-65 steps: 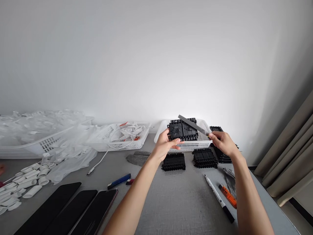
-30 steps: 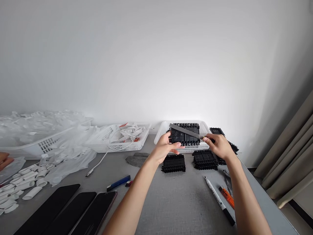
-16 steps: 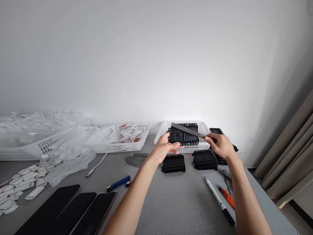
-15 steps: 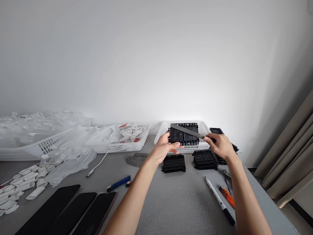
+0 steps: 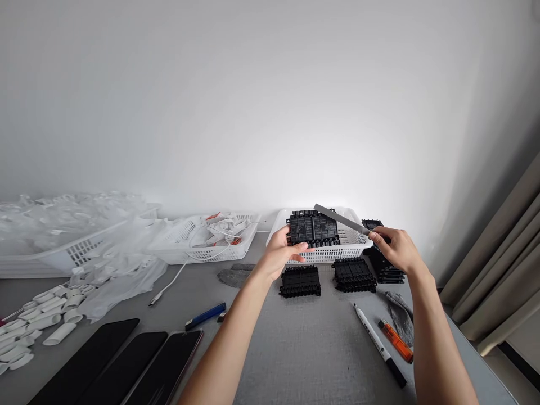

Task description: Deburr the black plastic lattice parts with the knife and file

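Note:
My left hand [image 5: 280, 251] grips a flat black plastic part [image 5: 313, 229] by its left edge and holds it up in front of a white basket [image 5: 356, 247]. My right hand [image 5: 396, 247] holds a long grey metal file [image 5: 340, 219] by its handle end. The file's blade slants up to the left, its tip just above the part's upper right corner. Below my hands, two stacks of similar black parts [image 5: 300, 280] [image 5: 353, 274] stand on the grey table [image 5: 304, 349]. A third stack [image 5: 382, 264] sits behind my right hand, partly hidden.
A black-capped marker [image 5: 378, 344], an orange cutter [image 5: 395, 347] and a grey cloth [image 5: 400, 315] lie at the right. A blue cutter [image 5: 205, 315] lies mid-table, three dark phones [image 5: 122, 365] at front left. White baskets with cables [image 5: 206, 236], plastic bags and white tube pieces [image 5: 37, 320] fill the left.
The file has slid to the right, from lying across the part's top edge to only its tip near the upper right corner. My right hand drew back to the right.

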`<action>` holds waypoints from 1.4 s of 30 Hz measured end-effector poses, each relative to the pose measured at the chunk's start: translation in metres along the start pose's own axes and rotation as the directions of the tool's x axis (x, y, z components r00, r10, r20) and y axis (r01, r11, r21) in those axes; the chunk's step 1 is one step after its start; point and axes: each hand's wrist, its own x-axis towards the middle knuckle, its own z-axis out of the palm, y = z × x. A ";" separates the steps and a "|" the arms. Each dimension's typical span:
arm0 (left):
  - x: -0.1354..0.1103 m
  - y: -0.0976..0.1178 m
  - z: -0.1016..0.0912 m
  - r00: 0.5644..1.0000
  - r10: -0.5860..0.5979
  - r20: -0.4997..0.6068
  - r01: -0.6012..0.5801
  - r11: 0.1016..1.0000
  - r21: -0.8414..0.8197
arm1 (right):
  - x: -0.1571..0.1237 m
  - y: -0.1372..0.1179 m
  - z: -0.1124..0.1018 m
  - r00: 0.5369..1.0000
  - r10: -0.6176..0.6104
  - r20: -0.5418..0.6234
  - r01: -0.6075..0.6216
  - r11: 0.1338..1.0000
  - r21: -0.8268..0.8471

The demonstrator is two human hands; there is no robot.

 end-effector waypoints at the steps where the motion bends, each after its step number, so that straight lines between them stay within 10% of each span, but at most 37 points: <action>1: -0.001 0.001 0.000 1.000 0.006 0.005 -0.006 1.000 -0.001 | 0.001 0.000 0.001 1.000 -0.014 0.014 0.014 1.000 0.013; 23: 0.002 0.006 -0.001 0.999 0.045 -0.027 -0.045 0.999 0.016 | -0.002 0.027 0.001 0.978 0.099 0.182 -0.172 0.876 0.451; 35: 0.001 0.003 0.005 0.999 0.015 0.032 -0.012 0.996 -0.091 | 0.009 -0.034 0.024 0.965 0.216 0.151 -0.244 0.517 0.820; 42: 0.001 -0.012 0.025 0.997 0.028 -0.078 -0.041 0.985 -0.168 | 0.009 -0.066 0.042 0.952 0.271 0.143 -0.262 0.477 0.839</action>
